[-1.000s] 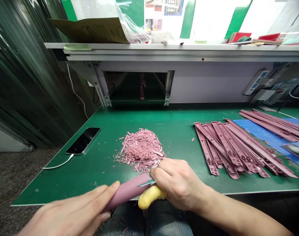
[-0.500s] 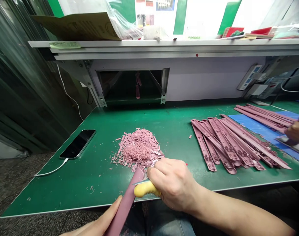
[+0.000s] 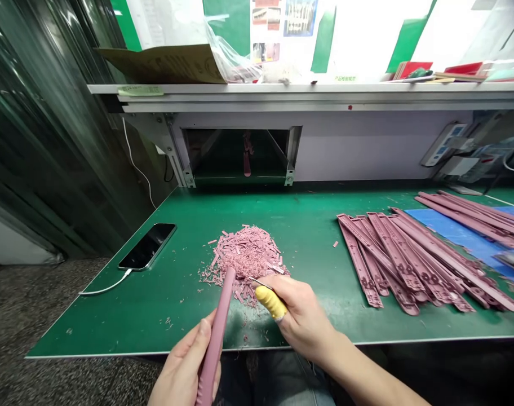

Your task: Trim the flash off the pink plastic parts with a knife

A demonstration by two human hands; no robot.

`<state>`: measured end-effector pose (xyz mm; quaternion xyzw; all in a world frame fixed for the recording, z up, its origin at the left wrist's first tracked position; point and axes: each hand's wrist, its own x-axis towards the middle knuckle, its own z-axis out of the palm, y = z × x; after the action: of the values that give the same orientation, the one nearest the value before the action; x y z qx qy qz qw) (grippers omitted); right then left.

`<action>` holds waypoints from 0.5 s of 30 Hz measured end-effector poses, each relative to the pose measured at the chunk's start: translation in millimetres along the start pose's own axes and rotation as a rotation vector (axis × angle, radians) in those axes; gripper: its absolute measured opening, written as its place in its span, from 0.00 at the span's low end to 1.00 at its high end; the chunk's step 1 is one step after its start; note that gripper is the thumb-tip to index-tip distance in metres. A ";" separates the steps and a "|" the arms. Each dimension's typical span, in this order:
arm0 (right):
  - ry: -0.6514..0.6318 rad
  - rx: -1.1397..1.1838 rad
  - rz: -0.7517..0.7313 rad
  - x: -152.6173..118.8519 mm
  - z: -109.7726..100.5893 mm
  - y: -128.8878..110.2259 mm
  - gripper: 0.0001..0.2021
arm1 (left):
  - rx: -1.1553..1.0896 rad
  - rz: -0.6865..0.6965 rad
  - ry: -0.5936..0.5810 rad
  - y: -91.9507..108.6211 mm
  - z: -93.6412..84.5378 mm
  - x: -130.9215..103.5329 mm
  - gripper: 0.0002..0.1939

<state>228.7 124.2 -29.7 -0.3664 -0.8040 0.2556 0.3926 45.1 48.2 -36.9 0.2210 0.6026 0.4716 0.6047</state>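
My left hand [image 3: 188,361] is wrapped round a long pink plastic strip [image 3: 218,332], which tilts up toward a heap of pink shavings [image 3: 246,256] on the green table. To the right of the strip's upper end, my right hand [image 3: 301,313] grips a small blade [image 3: 260,282], its handle hidden in the fingers. A yellow cover [image 3: 271,303] is on the thumb of that hand. Blade and strip are apart.
Many pink strips [image 3: 403,259] lie piled on the green table [image 3: 308,225] at the right. More rest on a blue sheet [image 3: 455,231], near another person's hand. A phone [image 3: 147,246] with a white cable lies left. A shelf [image 3: 282,97] crosses above.
The blade has come off the strip, and my right hand has turned so its yellow-covered thumb shows. The strip stands more upright, and more of my left hand is visible. The view has shifted.
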 end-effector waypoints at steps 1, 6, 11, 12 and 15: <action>0.014 -0.080 -0.006 2.8 3.3 1.2 0.16 | 0.009 -0.015 -0.011 -3.1 -0.2 1.3 0.30; 0.035 -0.472 -0.049 17.1 14.0 1.4 0.30 | -0.015 -0.002 -0.092 -10.4 0.4 2.2 0.29; -0.001 -0.641 -0.072 20.9 14.2 -1.8 0.27 | -0.040 0.028 -0.085 -4.1 1.5 -4.1 0.26; -0.003 -0.656 -0.080 20.2 13.8 -2.9 0.25 | -0.039 0.030 -0.089 -3.0 1.4 -5.4 0.25; -0.010 -0.665 -0.110 13.6 16.3 -10.5 0.20 | -0.056 0.041 -0.107 0.7 2.2 -7.7 0.24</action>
<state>205.6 126.6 -25.4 -0.4291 -0.8638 -0.0406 0.2610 48.2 42.7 -31.9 0.2413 0.5515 0.4882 0.6319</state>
